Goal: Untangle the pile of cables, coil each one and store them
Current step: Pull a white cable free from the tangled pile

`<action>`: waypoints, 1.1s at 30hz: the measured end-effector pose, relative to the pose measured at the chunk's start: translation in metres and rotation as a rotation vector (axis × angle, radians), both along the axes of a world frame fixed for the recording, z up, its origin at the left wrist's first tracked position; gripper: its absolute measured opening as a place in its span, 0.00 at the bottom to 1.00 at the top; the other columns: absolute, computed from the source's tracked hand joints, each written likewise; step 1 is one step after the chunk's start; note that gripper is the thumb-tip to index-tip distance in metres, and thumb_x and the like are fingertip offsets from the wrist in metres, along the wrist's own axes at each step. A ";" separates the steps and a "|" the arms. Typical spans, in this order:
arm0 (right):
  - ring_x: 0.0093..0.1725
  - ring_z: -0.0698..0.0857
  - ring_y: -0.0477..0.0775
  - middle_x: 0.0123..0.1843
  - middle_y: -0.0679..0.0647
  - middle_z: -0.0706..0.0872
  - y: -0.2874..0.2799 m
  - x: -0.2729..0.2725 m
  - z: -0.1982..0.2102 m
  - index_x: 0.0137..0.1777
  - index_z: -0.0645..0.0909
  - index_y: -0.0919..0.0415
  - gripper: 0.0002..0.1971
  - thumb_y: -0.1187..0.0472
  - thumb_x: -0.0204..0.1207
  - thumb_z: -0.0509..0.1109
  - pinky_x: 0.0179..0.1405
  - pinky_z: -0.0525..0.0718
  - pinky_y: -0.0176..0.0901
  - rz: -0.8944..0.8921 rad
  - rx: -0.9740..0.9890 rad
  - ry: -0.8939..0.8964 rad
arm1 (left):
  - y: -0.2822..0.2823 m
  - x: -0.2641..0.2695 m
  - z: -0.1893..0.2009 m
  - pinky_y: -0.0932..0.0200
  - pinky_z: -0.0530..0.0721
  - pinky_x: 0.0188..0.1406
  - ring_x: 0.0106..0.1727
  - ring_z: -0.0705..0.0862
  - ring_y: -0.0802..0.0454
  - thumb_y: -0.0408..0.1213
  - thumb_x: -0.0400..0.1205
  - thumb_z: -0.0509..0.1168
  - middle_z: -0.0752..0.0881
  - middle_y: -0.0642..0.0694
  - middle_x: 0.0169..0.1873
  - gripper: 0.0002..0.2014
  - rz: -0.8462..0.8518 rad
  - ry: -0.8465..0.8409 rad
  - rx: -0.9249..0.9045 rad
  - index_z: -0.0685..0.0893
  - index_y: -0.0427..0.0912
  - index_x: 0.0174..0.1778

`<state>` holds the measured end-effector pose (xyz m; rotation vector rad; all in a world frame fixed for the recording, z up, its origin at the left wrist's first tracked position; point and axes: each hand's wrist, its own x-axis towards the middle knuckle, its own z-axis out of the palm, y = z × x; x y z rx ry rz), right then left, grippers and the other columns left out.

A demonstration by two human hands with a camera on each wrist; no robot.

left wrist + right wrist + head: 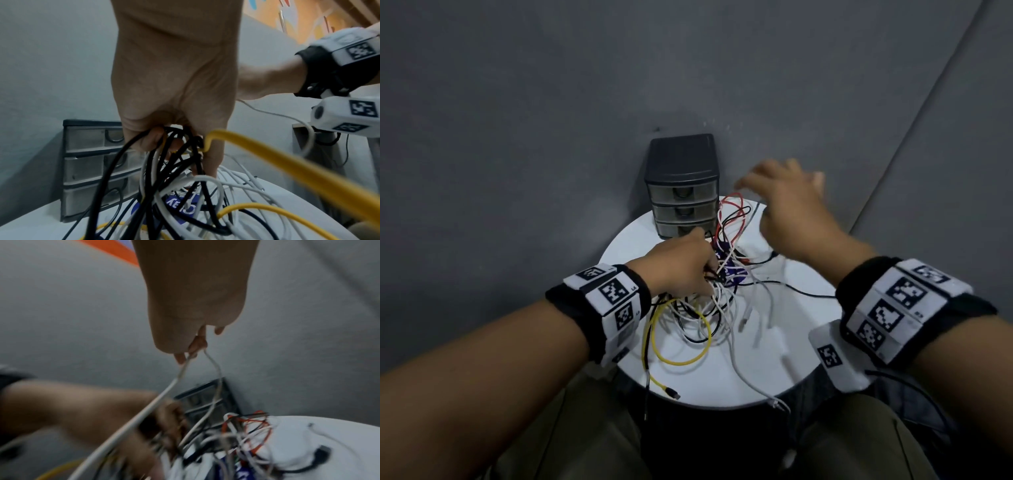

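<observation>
A tangle of cables (722, 284), white, black, red and yellow, lies on a round white table (774, 359). My left hand (688, 267) is in the middle of the pile, its fingers curled round a bunch of black cables (164, 146) with a yellow cable (277, 162) hooked in as well. My right hand (787, 202) is raised above the table's far right and is blurred. In the right wrist view this right hand (193, 352) pinches a loop of thin white cable (164, 395) that runs down into the pile.
A small dark drawer unit (683, 185) with three shut drawers stands at the table's back edge against a grey wall. A yellow cable end (671, 392) and a white cable end (774, 402) reach the front rim. My knees are below the table.
</observation>
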<state>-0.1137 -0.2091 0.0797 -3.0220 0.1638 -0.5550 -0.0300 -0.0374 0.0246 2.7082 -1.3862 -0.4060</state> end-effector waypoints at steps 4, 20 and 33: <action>0.55 0.79 0.57 0.52 0.50 0.82 0.042 -0.002 -0.011 0.44 0.78 0.51 0.14 0.52 0.80 0.50 0.52 0.64 0.56 0.167 -0.218 0.337 | 0.000 0.001 0.000 0.42 0.87 0.48 0.45 0.83 0.40 0.51 0.75 0.73 0.71 0.46 0.55 0.11 0.041 -0.020 -0.004 0.85 0.49 0.46; 0.45 0.80 0.67 0.55 0.61 0.86 0.022 0.013 -0.028 0.48 0.69 0.52 0.07 0.51 0.87 0.56 0.44 0.72 0.52 0.053 -0.051 0.176 | 0.011 0.002 0.020 0.43 0.83 0.46 0.42 0.80 0.46 0.46 0.74 0.70 0.72 0.46 0.53 0.08 -0.034 0.038 -0.194 0.79 0.50 0.33; 0.56 0.80 0.64 0.51 0.63 0.83 -0.090 0.012 0.033 0.41 0.68 0.52 0.10 0.61 0.85 0.53 0.51 0.70 0.52 -0.519 0.624 -0.535 | 0.022 -0.007 0.004 0.50 0.81 0.47 0.45 0.77 0.48 0.45 0.77 0.71 0.74 0.47 0.52 0.07 -0.138 0.075 -0.068 0.85 0.46 0.39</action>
